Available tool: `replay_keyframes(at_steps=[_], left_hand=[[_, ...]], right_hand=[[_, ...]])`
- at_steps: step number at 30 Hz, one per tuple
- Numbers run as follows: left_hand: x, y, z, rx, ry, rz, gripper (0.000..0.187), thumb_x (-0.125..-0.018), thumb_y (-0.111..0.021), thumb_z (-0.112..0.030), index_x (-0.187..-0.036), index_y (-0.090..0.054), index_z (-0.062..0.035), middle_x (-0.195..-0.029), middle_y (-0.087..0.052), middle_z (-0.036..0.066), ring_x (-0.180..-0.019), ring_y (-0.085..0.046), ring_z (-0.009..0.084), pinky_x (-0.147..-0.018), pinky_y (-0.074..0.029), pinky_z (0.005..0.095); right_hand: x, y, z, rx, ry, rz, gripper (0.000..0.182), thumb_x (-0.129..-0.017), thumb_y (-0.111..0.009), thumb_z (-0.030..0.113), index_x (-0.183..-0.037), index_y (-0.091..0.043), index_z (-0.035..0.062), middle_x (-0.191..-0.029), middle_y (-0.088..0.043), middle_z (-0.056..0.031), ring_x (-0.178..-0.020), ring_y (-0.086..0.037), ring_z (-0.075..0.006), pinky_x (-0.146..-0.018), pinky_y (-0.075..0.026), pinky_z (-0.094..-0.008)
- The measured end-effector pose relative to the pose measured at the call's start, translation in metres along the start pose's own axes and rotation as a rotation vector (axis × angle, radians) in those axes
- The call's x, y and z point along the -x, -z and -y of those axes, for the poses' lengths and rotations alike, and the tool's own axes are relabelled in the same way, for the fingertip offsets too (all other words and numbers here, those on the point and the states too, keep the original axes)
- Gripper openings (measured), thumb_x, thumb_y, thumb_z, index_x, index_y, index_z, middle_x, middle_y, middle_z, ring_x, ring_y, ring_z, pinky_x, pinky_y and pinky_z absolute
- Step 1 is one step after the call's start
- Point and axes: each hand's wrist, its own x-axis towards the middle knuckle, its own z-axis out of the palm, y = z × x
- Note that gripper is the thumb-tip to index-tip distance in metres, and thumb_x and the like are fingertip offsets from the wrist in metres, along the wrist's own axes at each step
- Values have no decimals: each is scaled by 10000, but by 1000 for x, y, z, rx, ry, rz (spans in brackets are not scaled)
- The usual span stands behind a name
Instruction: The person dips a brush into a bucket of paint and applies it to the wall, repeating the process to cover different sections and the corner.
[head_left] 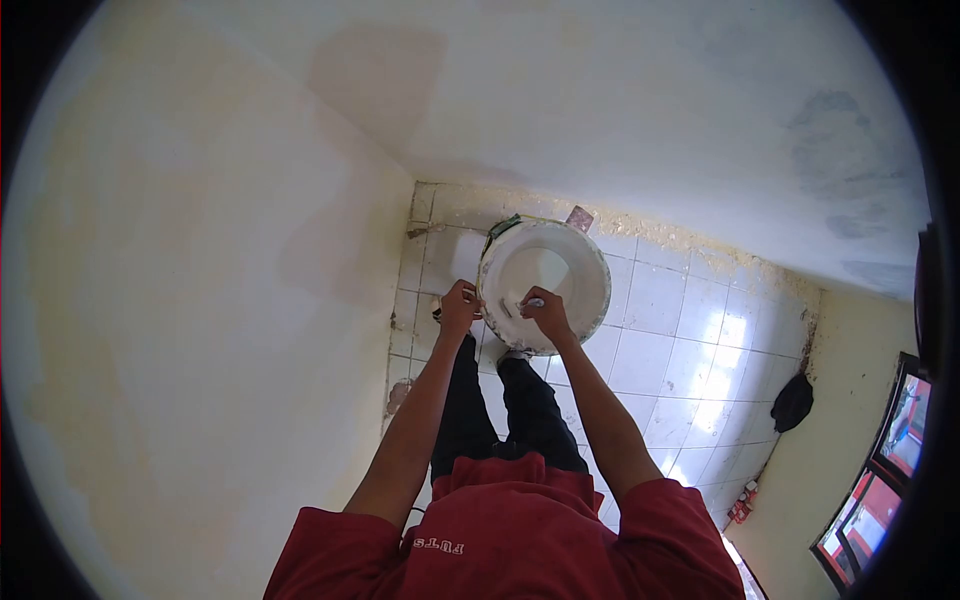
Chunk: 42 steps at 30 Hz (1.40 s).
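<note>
A large round tub [600, 285] with a stained rim stands on the tiled floor, with whitish material inside. My right hand [545, 314] is over the tub, its fingers closed around the handle of a small brush-like tool [524, 305]. The tool's head is low inside the tub; its exact shape is too small to tell. My left hand [461, 304] is at the tub's left rim, fingers bent together; what they hold, if anything, is too small to make out. A dark green item [503, 229] lies over the tub's upper left rim.
Pale walls [250, 200] meet in a corner beyond the tub. A reddish piece [580, 218] lies behind it. On the white tiles [655, 300], a black object [792, 403] and small red items [743, 502] lie at right, near a window [870, 490].
</note>
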Motion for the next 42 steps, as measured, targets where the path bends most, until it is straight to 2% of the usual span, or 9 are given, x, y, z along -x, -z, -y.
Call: replay_keyframes(at_steps=[3,7,9,21,24,28,30,33,42], left_hand=[[0,0,2,-3,-12,-13,262,-785,-689,84,-1003,-573,-3,-765,-635,89,-671,-688,173,-534,-603,305],[-1,2,5,27,-36,12,256,-787,-691,73,-1002,-575,-4,-770,-640,90,-666,-684,173,-544,-604,311],[0,1,5,-5,-25,-4,244,-787,-698,57,-992,-579,-5,-764,-647,91,-650,-674,169,-546,-595,308],[-6,3,29,-391,-459,-184,186,-855,-697,-67,-1015,-631,2,-741,-667,100,-609,-674,172,-526,-525,300],[9,2,10,-194,-388,-175,93,-895,-657,-68,-941,-636,11,-709,-657,87,-582,-654,152,-521,-513,285],[54,5,-52,-67,-298,-90,103,-913,-645,-57,-852,-610,18,-664,-638,89,-569,-611,134,-550,-493,302],[65,7,-75,-62,-346,-83,161,-939,-641,-90,-825,-590,11,-624,-613,64,-529,-566,86,-519,-470,277],[80,8,-105,-46,-482,-92,191,-944,-645,-109,-807,-575,4,-607,-605,58,-516,-557,96,-506,-454,280],[121,32,-204,-57,-719,-72,122,-944,-634,-106,-891,-627,3,-683,-654,52,-614,-608,100,-583,-489,266]], right_hand=[[-1,-6,5,249,227,69,90,-758,-669,-45,-831,-634,-5,-738,-668,-74,-709,-675,-144,-640,-564,-277],[1,-5,11,157,55,-17,60,-781,-663,-40,-824,-632,-14,-735,-670,-76,-715,-685,-150,-648,-573,-278],[10,-6,13,-156,-55,-282,59,-802,-665,-26,-860,-666,-24,-757,-685,-89,-726,-695,-164,-665,-581,-279],[42,18,40,98,100,-401,161,-770,-731,9,-930,-724,-8,-844,-708,-150,-769,-691,-231,-734,-537,-331],[63,27,79,327,287,-434,152,-788,-720,-24,-940,-711,-22,-878,-713,-130,-813,-693,-198,-741,-546,-312],[80,34,106,240,251,-455,156,-785,-730,-17,-940,-711,-15,-892,-711,-137,-856,-689,-216,-791,-535,-327],[88,39,127,322,364,-433,174,-782,-727,6,-955,-711,1,-897,-692,-158,-840,-682,-301,-782,-524,-369],[99,39,159,326,329,-459,177,-786,-722,-4,-963,-709,-5,-908,-695,-166,-850,-683,-316,-793,-528,-365],[118,29,277,478,613,-407,180,-781,-733,-32,-957,-705,-14,-925,-711,-153,-855,-704,-273,-781,-545,-334]])
